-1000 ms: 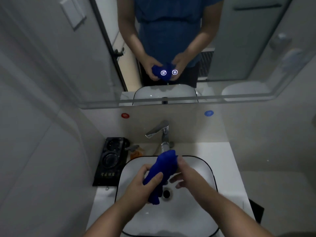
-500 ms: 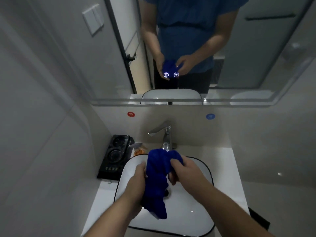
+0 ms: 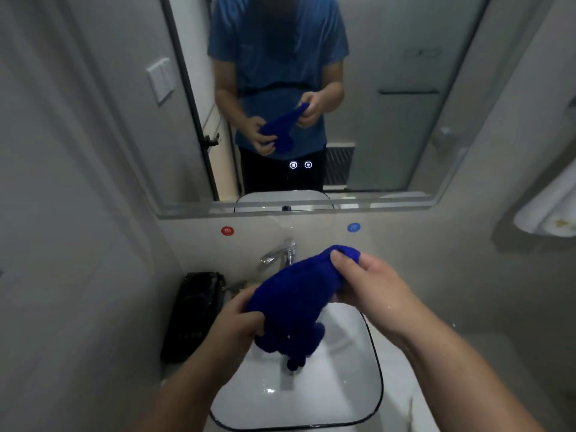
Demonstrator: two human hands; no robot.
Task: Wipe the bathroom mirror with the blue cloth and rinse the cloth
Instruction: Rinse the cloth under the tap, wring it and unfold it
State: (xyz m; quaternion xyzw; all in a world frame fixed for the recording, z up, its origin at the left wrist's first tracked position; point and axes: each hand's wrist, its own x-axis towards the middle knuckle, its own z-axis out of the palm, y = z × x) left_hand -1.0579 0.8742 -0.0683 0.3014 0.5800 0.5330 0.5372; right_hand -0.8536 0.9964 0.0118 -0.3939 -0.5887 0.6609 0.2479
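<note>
I grip the cloth (image 3: 296,302) in both fists; it runs diagonally from my left hand (image 3: 240,325), low and near, up to my right hand (image 3: 371,291) by the tap (image 3: 280,252); I judge wringing over the sink (image 3: 375,363) twists along that line.

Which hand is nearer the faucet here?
The right hand. It grips the upper end of the blue cloth just right of the faucet. The left hand holds the cloth's lower part, nearer the person, over the sink.
</note>
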